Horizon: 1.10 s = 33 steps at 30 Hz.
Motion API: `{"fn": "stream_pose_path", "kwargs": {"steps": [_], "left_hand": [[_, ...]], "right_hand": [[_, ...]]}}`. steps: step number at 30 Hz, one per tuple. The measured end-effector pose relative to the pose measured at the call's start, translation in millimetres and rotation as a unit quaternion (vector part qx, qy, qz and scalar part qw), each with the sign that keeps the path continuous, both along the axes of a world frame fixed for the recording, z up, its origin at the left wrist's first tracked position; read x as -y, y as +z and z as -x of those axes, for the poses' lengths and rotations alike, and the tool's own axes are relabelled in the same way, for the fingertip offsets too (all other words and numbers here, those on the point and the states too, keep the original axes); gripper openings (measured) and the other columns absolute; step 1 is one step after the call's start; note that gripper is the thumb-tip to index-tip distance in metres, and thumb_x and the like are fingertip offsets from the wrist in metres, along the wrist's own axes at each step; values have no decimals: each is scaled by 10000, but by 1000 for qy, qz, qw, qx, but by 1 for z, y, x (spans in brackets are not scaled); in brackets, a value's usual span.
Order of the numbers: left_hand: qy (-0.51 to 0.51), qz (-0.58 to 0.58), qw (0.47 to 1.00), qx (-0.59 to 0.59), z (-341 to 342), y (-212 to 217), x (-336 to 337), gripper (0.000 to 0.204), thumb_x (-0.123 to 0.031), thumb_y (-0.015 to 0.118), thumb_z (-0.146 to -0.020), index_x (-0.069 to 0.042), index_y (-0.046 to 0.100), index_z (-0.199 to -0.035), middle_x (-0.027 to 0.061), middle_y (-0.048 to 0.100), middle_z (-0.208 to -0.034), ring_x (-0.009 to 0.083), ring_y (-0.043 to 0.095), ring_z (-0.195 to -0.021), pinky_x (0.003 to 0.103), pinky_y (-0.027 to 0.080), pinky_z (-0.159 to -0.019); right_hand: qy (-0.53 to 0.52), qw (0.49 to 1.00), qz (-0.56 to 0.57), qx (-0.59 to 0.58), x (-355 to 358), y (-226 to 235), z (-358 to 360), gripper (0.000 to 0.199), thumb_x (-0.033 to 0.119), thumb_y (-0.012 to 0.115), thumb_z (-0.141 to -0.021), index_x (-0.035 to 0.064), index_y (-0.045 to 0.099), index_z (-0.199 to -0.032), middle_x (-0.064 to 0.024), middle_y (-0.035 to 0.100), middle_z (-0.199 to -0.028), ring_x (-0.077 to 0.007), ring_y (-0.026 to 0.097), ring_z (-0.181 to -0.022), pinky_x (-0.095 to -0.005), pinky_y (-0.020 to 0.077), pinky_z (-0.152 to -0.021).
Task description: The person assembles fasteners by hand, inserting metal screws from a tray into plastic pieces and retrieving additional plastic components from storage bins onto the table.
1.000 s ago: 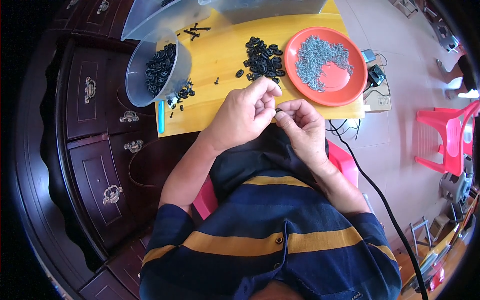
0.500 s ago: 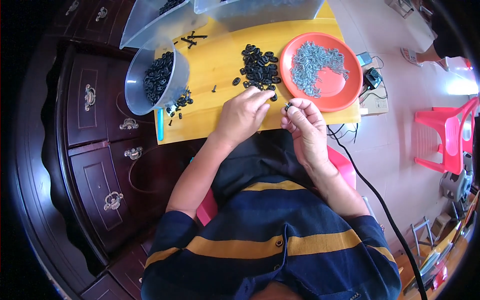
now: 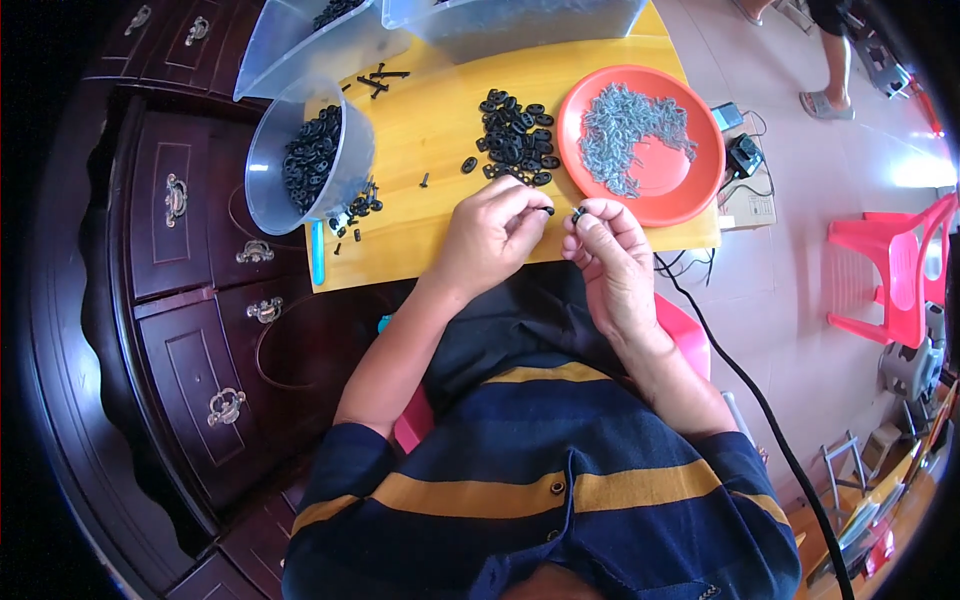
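Note:
My left hand pinches a small black oval piece between thumb and forefinger, just in front of a loose pile of similar black oval pieces with holes. Close to its right, my right hand grips another small black part with a silvery bit showing, perhaps a screw. The fingertips face each other with a small gap, over the near part of the yellow table. Beyond my right hand stands an orange-red plate with a heap of small silver screws.
A clear round tub of black parts stands at the left, loose parts and screws beside it. Larger clear bins line the far edge. A black cable runs down the right. A pink stool and another person's leg are farther right.
My left hand has lifted a black oval piece from the pile's near edge and drawn it slightly nearer me, beside my right hand. The other person's legs have shifted left in the background.

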<state>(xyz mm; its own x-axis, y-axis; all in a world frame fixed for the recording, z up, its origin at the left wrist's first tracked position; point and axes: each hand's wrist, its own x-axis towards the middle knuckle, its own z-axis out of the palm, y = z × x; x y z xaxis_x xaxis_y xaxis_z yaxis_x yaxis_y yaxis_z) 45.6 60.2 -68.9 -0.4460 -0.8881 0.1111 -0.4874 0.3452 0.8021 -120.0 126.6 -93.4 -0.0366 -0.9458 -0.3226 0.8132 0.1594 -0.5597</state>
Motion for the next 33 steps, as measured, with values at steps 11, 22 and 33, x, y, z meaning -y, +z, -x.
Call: {"fn": "stream_pose_path", "kwargs": {"steps": [11,22,33], "left_hand": [[0,-147,965,-217,0,-6,-19,90,24,636,-948,40,679,-1026,45,653,-1004,79,613,-817,228,521,-713],[37,-153,947,-278,11,8,-21,87,41,646,-939,34,684,-1017,48,694,-906,93,694,-794,235,555,-690],[8,-14,992,-124,9,11,-16,193,34,726,-876,39,700,-1067,91,718,-922,121,715,-751,241,570,-655]], "right_hand": [[6,1000,21,0,-1,-8,-1,180,102,617,-1002,57,605,-1176,-70,689,-1005,-148,667,-887,-283,541,-818],[9,1000,14,17,0,-4,0,169,103,611,-1005,56,603,-1168,-72,687,-997,-156,675,-910,-282,548,-825],[-1,999,21,27,0,-7,0,169,85,597,-1009,52,601,-1175,-70,686,-1011,-151,680,-927,-289,554,-835]]}}
